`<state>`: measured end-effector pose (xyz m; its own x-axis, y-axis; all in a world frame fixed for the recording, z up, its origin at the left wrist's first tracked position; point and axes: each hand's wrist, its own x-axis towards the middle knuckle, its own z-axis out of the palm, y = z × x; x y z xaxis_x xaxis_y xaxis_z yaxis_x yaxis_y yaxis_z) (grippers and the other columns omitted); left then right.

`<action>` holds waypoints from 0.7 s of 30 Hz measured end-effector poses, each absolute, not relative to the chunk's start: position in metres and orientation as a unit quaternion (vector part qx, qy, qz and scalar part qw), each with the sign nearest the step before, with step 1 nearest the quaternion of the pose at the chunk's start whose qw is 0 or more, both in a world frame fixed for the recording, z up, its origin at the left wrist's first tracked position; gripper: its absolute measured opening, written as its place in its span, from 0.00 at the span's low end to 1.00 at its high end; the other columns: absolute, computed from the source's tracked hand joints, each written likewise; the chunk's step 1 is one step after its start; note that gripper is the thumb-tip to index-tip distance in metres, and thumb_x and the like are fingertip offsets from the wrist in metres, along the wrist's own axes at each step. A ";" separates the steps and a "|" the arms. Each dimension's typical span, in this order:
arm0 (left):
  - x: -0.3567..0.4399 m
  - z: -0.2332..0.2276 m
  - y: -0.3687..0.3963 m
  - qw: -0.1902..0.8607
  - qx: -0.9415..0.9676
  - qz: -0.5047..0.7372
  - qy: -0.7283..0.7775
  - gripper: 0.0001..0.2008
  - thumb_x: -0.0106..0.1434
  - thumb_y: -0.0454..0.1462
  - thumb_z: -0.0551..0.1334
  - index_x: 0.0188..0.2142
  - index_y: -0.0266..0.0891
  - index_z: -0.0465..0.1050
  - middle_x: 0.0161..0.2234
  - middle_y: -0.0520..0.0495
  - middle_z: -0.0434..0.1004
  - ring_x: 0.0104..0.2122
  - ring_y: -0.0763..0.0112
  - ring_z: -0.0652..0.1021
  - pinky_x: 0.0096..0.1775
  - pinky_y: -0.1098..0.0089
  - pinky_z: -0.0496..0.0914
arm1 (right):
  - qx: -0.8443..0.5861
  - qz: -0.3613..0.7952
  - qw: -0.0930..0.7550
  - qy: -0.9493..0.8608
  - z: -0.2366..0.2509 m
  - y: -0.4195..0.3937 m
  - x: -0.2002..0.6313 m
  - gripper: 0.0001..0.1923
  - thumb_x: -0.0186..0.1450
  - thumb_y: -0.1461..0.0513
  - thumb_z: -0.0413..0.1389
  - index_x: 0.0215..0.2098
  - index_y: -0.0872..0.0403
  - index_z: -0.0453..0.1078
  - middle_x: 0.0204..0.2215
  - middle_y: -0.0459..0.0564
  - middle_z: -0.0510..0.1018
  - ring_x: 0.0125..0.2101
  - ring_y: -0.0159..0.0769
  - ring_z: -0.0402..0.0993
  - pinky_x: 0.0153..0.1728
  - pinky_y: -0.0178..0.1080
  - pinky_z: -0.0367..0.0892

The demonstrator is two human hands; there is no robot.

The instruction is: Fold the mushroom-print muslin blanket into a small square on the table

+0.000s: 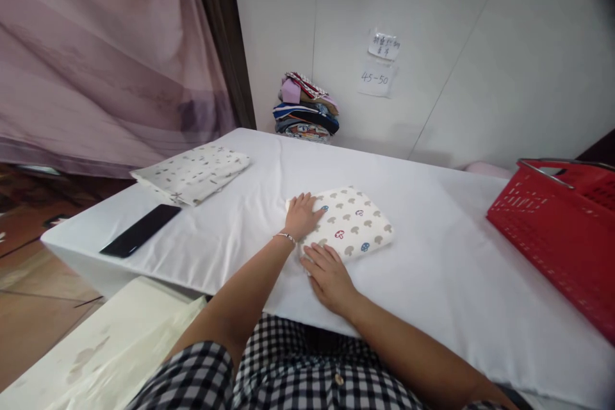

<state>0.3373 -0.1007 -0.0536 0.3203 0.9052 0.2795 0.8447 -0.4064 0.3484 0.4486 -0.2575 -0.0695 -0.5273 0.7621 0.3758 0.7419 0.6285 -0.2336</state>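
A folded white cloth (pixel 362 221) printed with grey, blue and red mushrooms lies flat in the middle of the white-covered table (pixel 423 218). My left hand (pixel 302 216), with a bracelet at the wrist, rests palm down on the cloth's left part, fingers stretched out. Close to its near left edge lies my right hand (pixel 331 277), also flat, its fingertips on the fabric. The cloth's left corner is partly hidden under both hands. Neither hand grips anything that I can see.
Another folded cloth (pixel 199 170) with dark prints lies at the table's left, beside a black phone (pixel 141 230). A red plastic basket (pixel 552 237) stands at the right. Folded fabrics (pixel 307 109) are stacked behind the far edge. A pale surface (pixel 91 346) is at lower left.
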 end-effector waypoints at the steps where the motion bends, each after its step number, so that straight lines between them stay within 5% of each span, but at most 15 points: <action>1: 0.337 -0.057 -0.102 0.073 0.807 0.214 0.546 0.25 0.63 0.49 0.52 0.56 0.41 0.62 0.61 0.41 0.58 0.61 0.56 0.56 0.61 0.57 0.44 | -0.431 0.018 0.225 -0.874 -0.070 -0.258 0.448 0.23 0.64 0.67 0.47 0.57 0.53 0.62 0.59 0.52 0.62 0.61 0.41 0.50 0.60 0.51 0.49; 13: 0.349 -0.042 -0.114 0.111 0.806 0.123 0.569 0.29 0.63 0.52 0.49 0.58 0.39 0.60 0.64 0.39 0.49 0.64 0.54 0.49 0.61 0.52 0.42 | -0.423 0.009 0.173 -0.889 -0.065 -0.271 0.448 0.22 0.64 0.65 0.49 0.57 0.55 0.62 0.63 0.53 0.55 0.63 0.41 0.43 0.62 0.49 0.43; 21: 0.351 -0.047 -0.129 0.056 0.832 0.104 0.543 0.34 0.65 0.53 0.42 0.61 0.31 0.55 0.64 0.38 0.50 0.64 0.55 0.50 0.62 0.53 0.42 | -0.358 0.087 0.272 -0.889 -0.036 -0.257 0.469 0.14 0.66 0.64 0.45 0.46 0.54 0.70 0.53 0.50 0.71 0.58 0.32 0.58 0.60 0.42 0.47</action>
